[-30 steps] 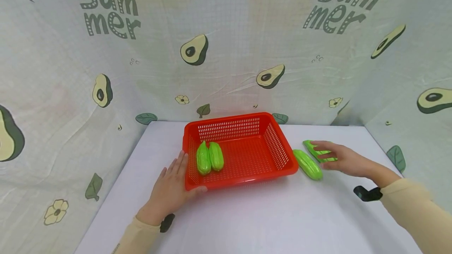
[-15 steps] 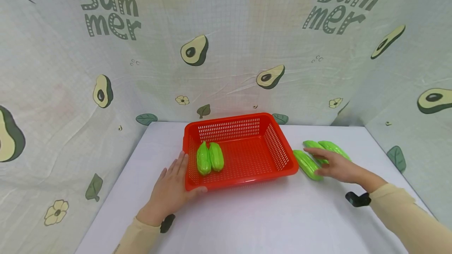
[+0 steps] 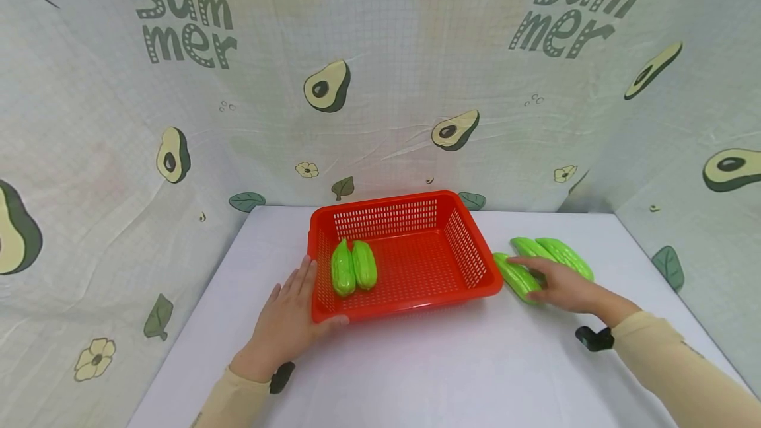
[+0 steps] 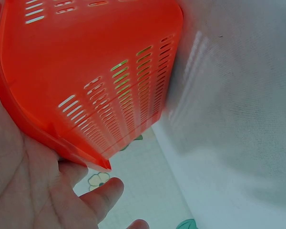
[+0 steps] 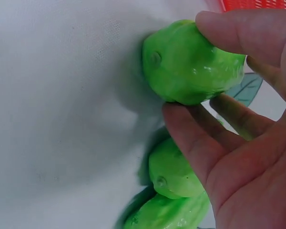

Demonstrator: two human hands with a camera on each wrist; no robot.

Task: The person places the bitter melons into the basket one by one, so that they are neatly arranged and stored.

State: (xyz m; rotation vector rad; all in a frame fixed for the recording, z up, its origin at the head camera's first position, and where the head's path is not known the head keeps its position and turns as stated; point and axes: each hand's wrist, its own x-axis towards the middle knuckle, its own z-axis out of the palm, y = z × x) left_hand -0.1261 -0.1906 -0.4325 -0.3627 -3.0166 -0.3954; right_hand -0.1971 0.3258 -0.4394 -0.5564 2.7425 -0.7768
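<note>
My right hand holds a glossy green bitter melon beside the basket's right side. In the right wrist view, the thumb lies along one side of this melon and the fingers along the other. My left hand rests with straight fingers against the left front corner of a red plastic basket, thumb along its front rim. Inside the basket, two more bitter melons, one pointed and one blunter, lie side by side at the left. The left wrist view shows the palm against the slotted basket wall.
Two further bitter melons, one nearer the basket and one to its right, lie together beyond my right hand. A white table carries everything. Printed cloth hangs behind and at both sides.
My right hand has moved left and down from the farther bitter melons to the one nearest the basket and now holds it. The left hand and basket have stayed put.
</note>
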